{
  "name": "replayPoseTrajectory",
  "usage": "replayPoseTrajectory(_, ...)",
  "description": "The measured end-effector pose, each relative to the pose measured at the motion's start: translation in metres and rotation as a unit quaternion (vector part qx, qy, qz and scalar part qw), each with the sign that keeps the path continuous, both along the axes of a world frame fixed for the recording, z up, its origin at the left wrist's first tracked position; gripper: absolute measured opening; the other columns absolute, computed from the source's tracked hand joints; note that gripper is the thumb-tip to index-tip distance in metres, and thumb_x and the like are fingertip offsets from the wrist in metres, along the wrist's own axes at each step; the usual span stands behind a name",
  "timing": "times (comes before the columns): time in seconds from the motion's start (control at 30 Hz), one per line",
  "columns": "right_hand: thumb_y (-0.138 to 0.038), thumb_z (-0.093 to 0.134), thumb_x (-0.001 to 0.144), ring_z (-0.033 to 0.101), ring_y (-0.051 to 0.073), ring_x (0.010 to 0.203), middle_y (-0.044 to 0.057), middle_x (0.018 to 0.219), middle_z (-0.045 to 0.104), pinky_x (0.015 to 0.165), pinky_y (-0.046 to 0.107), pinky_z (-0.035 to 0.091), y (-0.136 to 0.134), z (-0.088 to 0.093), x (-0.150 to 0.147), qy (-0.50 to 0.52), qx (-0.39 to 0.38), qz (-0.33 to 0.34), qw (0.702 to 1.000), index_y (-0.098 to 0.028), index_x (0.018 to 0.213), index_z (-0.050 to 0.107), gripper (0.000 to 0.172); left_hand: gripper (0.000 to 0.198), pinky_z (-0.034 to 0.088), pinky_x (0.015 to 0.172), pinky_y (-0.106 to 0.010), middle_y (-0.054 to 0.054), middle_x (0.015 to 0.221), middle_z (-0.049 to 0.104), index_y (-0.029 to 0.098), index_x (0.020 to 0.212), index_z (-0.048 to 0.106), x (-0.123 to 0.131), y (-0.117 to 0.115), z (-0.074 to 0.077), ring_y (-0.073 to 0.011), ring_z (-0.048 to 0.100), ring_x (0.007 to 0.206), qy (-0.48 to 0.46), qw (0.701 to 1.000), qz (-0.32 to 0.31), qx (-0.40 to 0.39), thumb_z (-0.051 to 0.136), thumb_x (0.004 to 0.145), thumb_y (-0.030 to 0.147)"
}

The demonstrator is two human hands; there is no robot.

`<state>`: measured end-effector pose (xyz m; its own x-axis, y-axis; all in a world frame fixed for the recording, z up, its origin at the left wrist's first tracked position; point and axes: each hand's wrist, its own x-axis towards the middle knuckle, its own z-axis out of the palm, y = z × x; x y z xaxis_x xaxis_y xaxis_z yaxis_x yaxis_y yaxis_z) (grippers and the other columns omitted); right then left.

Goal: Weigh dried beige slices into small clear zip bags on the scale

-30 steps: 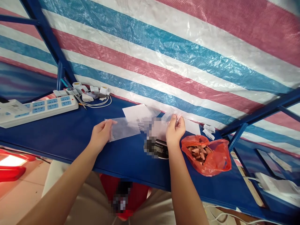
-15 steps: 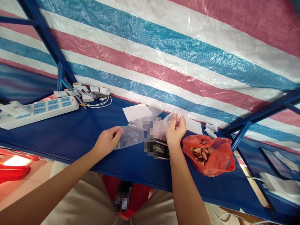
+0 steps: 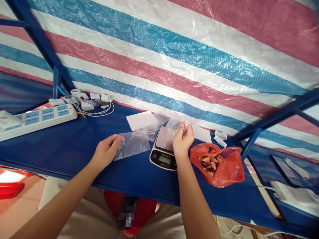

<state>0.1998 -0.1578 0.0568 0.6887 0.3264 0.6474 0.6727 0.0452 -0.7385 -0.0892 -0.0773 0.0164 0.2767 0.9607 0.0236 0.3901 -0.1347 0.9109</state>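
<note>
A clear plastic bag (image 3: 133, 144) is pinched at its left edge by my left hand (image 3: 106, 151), and it spreads out flat toward the scale. My right hand (image 3: 183, 138) has its fingers closed on another clear plastic bag (image 3: 174, 123), just over the right back of the scale. The digital kitchen scale (image 3: 161, 158) stands between both hands, its right side partly hidden by my right wrist. Right of that wrist lies an open red plastic bag (image 3: 230, 166) with brown, chip-like pieces (image 3: 210, 163) inside.
White paper (image 3: 141, 120) and more clear bags lie behind the scale. A power strip (image 3: 50, 116) and plugs with white cables (image 3: 99, 114) occupy the left of the blue table (image 3: 124, 179). Crumpled white scraps (image 3: 220, 137) sit back right. Striped sheeting (image 3: 161, 66) hangs behind, between blue frame bars.
The view has shifted slightly, so things on the table appear a little further left. Both hands keep hold of their clear bags.
</note>
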Motion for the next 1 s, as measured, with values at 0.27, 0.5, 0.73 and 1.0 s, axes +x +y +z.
replayPoseTrajectory(0.27,-0.05,0.047,0.103,0.049,0.015,0.065,-0.003,0.068,0.048,0.066,0.03,0.043,0.0,-0.002,0.0,-0.013,-0.005,0.0,1.0,-0.025,0.072,0.039,0.04,0.04,0.039,0.049,-0.027,0.003,0.063,0.049,0.023,0.094,0.069,0.004,-0.005,0.007,-0.014,0.045,0.054,-0.073,0.997,0.029,-0.018,0.058,0.09,0.061)
replayPoseTrajectory(0.5,-0.048,0.047,0.103,0.049,0.015,0.064,-0.003,0.069,0.049,0.066,0.031,0.043,0.001,-0.003,0.0,-0.014,-0.003,0.007,1.0,-0.025,0.074,0.044,0.038,0.037,0.041,0.049,-0.028,0.003,0.06,0.047,0.023,0.094,0.068,0.003,-0.005,0.005,-0.0148,0.047,0.051,-0.066,0.996,0.055,0.008,0.054,0.093,0.058)
replayPoseTrajectory(0.73,-0.045,0.05,0.101,0.046,0.015,0.064,-0.004,0.068,0.045,0.066,0.031,0.04,0.0,0.001,-0.002,-0.012,0.01,0.008,1.0,-0.024,0.073,0.044,0.035,0.042,0.038,0.048,-0.026,0.004,0.059,0.048,0.023,0.099,0.068,0.003,-0.004,0.005,-0.0145,0.046,0.051,-0.059,0.998,0.037,-0.002,0.056,0.091,0.061)
replayPoseTrajectory(1.0,-0.045,0.05,0.101,0.043,0.015,0.064,-0.005,0.068,0.044,0.067,0.032,0.038,-0.002,0.004,-0.003,-0.005,0.022,0.006,1.0,-0.024,0.073,0.043,0.035,0.053,0.044,0.053,-0.026,0.004,0.063,0.064,0.023,0.122,0.058,0.004,-0.003,0.012,-0.0167,0.058,0.054,0.016,0.994,0.101,0.023,0.065,0.085,0.06)
